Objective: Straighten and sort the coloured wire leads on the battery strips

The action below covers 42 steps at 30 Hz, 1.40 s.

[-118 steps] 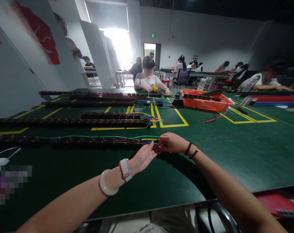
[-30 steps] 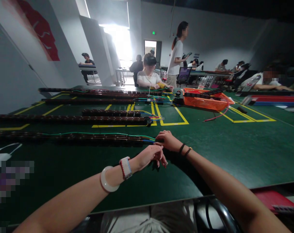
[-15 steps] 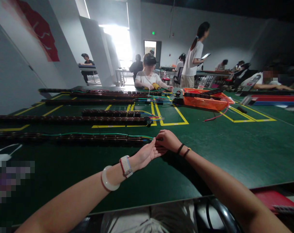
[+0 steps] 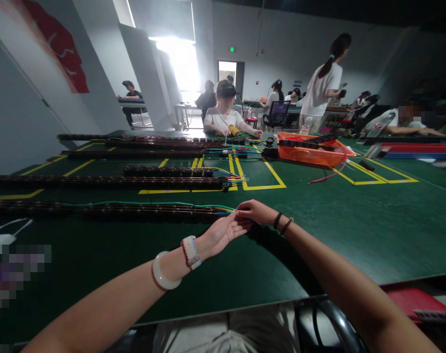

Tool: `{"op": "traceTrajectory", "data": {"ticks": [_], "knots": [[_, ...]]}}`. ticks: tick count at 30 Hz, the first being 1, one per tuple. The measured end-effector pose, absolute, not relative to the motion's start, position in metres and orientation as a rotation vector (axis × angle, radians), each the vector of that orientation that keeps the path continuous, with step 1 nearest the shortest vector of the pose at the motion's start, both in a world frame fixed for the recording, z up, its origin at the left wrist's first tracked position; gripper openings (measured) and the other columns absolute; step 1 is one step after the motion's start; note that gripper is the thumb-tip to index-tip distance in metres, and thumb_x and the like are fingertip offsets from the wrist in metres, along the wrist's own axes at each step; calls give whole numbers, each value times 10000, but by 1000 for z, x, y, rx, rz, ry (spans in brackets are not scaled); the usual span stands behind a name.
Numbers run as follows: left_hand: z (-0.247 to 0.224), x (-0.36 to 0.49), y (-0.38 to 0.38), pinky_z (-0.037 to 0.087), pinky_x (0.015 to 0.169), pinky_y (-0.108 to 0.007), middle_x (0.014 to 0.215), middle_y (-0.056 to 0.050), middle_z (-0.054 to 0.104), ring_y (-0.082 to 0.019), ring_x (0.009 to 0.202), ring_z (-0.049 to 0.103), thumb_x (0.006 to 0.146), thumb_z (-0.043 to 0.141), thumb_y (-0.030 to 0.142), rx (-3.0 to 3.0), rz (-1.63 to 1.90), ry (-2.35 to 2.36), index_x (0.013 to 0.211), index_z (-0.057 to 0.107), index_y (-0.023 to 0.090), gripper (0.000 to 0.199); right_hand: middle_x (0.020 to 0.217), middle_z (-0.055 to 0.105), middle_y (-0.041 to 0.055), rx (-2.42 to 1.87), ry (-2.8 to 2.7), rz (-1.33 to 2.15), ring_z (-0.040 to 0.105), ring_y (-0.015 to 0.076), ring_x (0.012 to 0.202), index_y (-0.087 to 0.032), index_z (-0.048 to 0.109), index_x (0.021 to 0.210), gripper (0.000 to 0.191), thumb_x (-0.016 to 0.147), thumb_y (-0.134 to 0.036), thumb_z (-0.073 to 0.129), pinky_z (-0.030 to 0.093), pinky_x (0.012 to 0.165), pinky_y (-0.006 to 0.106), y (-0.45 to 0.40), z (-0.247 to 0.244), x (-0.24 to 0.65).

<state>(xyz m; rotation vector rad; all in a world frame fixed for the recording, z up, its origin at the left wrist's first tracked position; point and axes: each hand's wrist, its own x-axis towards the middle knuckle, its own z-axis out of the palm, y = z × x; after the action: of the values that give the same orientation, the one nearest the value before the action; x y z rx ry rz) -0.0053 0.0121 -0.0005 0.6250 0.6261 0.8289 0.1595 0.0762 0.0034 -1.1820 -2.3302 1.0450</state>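
Observation:
A long dark strip [image 4: 149, 212] with coloured wires lies on the green table, running in from the left edge. Its green, yellow and blue wires [image 4: 223, 211] end at my hands. My left hand [image 4: 226, 230] is palm up, thumb and forefinger pinched at the wire ends, the other fingers loosely stretched. From the right, my right hand [image 4: 258, 211] meets it, fingertips pinched together at the same spot. The wire tips are hidden between the fingers, so what exactly each hand grips there is hard to see.
More wired strips [image 4: 171, 182] lie farther back across yellow tape marks. An orange basket [image 4: 300, 153] holding dark parts stands at the back right, a pink wire [image 4: 326, 176] trailing from it. A co-worker [image 4: 225, 115] sits opposite. Red and blue bars [image 4: 417, 151] lie at the far right.
My right hand has shifted slightly to the right and turned a little at the wire ends. My left hand stays nearly still. A standing person in the background has moved right.

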Motion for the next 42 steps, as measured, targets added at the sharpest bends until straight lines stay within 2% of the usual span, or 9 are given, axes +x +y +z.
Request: {"op": "traceTrajectory", "data": {"ticks": [5,11,17,20,23,26,29,34,42], "knots": [[1,-6,13,396,1013,-416,1152,-215,602,-231,1022,620,910,458,240,609,818,629,1084,552,55,271,625,553,-8,-1168,-2410,1038,397,76,551,-84,642,785,399,852,-457,515,301,508,195,76,6,163],[4,-7,12,420,989,-384,1052,-176,652,-201,951,643,922,431,262,608,763,642,1027,586,66,271,557,517,-27,-1246,-2477,569,335,58,515,-102,626,675,309,847,-351,564,222,500,204,68,10,157],[-5,-4,14,432,981,-367,988,-133,670,-180,924,640,915,454,251,581,879,601,949,614,95,226,752,632,61,-1258,-2654,-96,523,130,670,-144,655,754,252,898,-298,516,295,590,239,50,20,148],[-7,-2,14,445,967,-353,958,-110,673,-162,888,641,906,469,207,545,943,623,902,621,113,178,863,630,104,-1144,-2797,-359,546,172,770,-128,644,882,160,895,-170,490,339,648,271,42,21,144],[-4,-1,14,457,951,-347,937,-95,674,-151,874,642,913,429,142,507,961,678,850,611,122,194,938,614,128,-971,-2869,-516,539,204,839,-90,614,1013,200,873,-92,471,369,727,312,36,20,141],[-3,-1,13,456,952,-348,947,-99,672,-160,904,638,913,435,151,498,971,682,846,613,118,193,950,614,128,-911,-2836,-427,543,205,858,-83,613,1035,211,888,-137,470,376,794,337,36,20,144],[-5,-3,14,439,976,-355,1008,-114,664,-174,955,626,910,457,185,527,967,620,910,628,110,187,981,632,108,-863,-2764,-137,563,176,862,-124,632,1040,222,905,-190,469,384,820,319,42,23,151],[-8,-7,16,421,999,-388,1073,-140,650,-207,1050,593,912,458,216,561,944,559,1000,619,97,218,952,664,71,-844,-2687,250,595,141,818,-164,670,1003,217,917,-221,479,414,733,247,52,28,161],[-10,-6,19,445,969,-400,900,-109,683,-180,873,650,916,425,170,508,962,602,882,621,111,207,885,609,41,-1010,-2609,60,550,128,751,-184,646,913,214,802,-365,671,351,652,230,47,35,161]]}}
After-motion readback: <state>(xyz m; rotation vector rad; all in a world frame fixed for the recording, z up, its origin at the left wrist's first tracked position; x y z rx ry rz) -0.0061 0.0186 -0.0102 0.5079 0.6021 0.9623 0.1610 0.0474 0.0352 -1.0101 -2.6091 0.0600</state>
